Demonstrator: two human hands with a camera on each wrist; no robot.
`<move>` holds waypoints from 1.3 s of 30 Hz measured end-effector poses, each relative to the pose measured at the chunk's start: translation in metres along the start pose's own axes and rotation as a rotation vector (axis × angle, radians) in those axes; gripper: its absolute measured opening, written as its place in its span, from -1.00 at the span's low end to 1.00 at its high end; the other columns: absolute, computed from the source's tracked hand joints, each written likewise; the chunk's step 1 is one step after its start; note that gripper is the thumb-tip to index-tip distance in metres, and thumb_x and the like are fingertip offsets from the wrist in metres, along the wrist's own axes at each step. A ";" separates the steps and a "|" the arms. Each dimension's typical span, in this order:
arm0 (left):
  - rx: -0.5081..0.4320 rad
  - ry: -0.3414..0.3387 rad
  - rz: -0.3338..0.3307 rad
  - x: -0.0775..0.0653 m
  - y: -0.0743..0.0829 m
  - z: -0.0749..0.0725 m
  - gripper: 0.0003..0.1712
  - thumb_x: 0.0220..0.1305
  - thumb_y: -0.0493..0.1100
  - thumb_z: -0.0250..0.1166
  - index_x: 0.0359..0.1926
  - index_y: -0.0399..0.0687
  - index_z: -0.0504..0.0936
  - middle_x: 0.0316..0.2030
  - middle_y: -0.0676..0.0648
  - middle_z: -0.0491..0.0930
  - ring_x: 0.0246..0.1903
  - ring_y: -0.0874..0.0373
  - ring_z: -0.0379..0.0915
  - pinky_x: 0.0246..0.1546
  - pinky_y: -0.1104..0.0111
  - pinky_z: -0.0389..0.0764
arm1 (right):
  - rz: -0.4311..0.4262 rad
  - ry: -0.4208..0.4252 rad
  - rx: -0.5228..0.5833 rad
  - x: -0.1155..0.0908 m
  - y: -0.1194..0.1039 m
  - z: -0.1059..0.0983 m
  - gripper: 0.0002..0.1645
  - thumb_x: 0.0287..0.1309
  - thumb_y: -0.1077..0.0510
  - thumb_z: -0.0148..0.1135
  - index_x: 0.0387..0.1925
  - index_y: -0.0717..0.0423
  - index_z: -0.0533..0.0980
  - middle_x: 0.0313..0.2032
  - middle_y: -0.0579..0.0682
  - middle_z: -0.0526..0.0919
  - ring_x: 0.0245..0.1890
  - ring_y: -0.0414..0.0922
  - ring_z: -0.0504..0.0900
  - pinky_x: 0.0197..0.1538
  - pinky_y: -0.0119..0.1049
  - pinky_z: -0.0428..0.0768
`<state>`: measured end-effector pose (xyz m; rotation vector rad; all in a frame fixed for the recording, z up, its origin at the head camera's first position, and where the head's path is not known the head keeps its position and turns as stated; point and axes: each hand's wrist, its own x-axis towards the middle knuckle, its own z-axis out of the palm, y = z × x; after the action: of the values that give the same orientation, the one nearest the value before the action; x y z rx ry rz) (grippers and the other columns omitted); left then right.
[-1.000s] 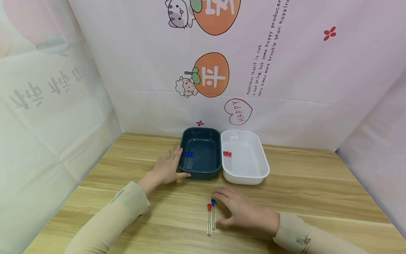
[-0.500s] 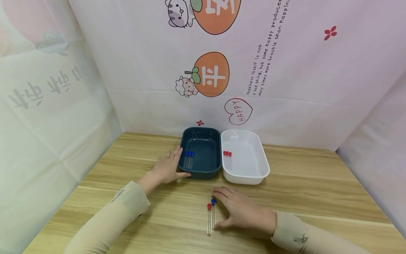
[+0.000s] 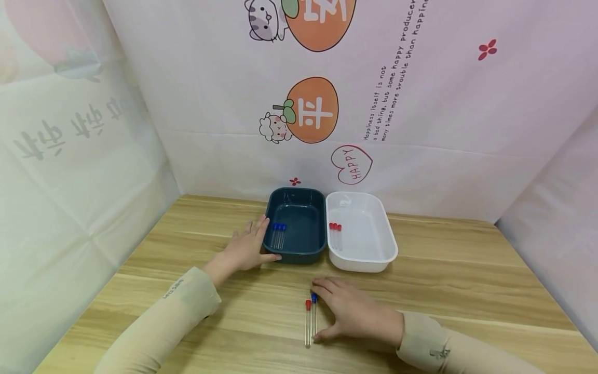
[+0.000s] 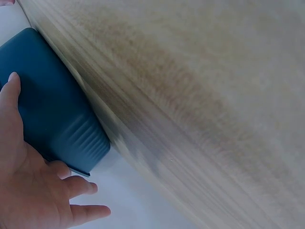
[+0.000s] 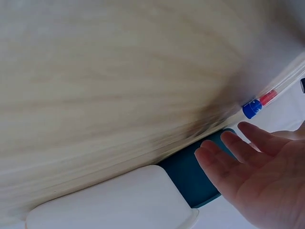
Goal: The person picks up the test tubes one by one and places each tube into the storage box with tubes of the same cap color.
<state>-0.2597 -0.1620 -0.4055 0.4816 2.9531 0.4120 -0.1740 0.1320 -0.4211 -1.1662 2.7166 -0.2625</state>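
Observation:
My left hand (image 3: 243, 249) rests against the left and front sides of a dark teal bin (image 3: 299, 257), fingers spread; the left wrist view shows the thumb and fingers along the bin's outer wall (image 4: 52, 105). My right hand (image 3: 352, 309) reaches around a blue-capped test tube (image 3: 314, 317) lying on the table, fingertips by the blue cap (image 5: 251, 109) and thumb near the tube's rounded end. Whether they touch it is unclear. A red-capped test tube (image 3: 308, 324) lies just left of it, nearly parallel.
Inside the teal bin lie several blue-capped tubes (image 3: 279, 236). A white bin (image 3: 362, 262) stands against its right side, with several red-capped tubes (image 3: 335, 236) in it. Printed cloth (image 3: 224, 156) hangs behind the wooden table (image 3: 458, 270).
My right hand has shifted slightly left and closer about the blue-capped tube, its thumb now by the tube's lower end. The left hand and both bins stay put.

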 end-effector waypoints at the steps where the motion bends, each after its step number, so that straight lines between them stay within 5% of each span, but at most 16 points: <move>1: 0.001 0.003 0.001 0.000 0.000 0.000 0.30 0.29 0.44 0.28 0.65 -0.17 -0.19 0.63 -0.17 -0.26 0.55 -0.32 -0.26 0.37 -0.40 -0.09 | 0.000 -0.004 0.000 0.000 -0.001 0.000 0.27 -0.03 -0.59 0.36 0.44 0.22 0.37 0.44 0.14 0.35 0.43 0.13 0.32 0.40 0.07 0.35; 19: 0.004 0.003 0.003 0.000 -0.001 0.000 0.29 0.29 0.43 0.27 0.65 -0.19 -0.19 0.63 -0.18 -0.26 0.55 -0.33 -0.26 0.37 -0.40 -0.09 | 0.005 -0.030 -0.029 0.005 -0.005 0.001 0.17 -0.02 -0.46 0.45 0.39 0.25 0.42 0.43 0.16 0.36 0.43 0.16 0.31 0.40 0.07 0.36; 39: 0.004 -0.006 0.003 0.001 -0.002 0.002 0.30 0.28 0.45 0.27 0.65 -0.16 -0.21 0.63 -0.16 -0.29 0.56 -0.31 -0.28 0.38 -0.39 -0.11 | 0.000 -0.011 0.067 0.005 -0.003 -0.011 0.18 -0.09 -0.32 0.60 0.40 0.28 0.38 0.43 0.18 0.36 0.43 0.12 0.32 0.42 0.03 0.34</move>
<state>-0.2606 -0.1634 -0.4083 0.4874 2.9479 0.4044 -0.1775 0.1274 -0.4100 -1.1461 2.6769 -0.3435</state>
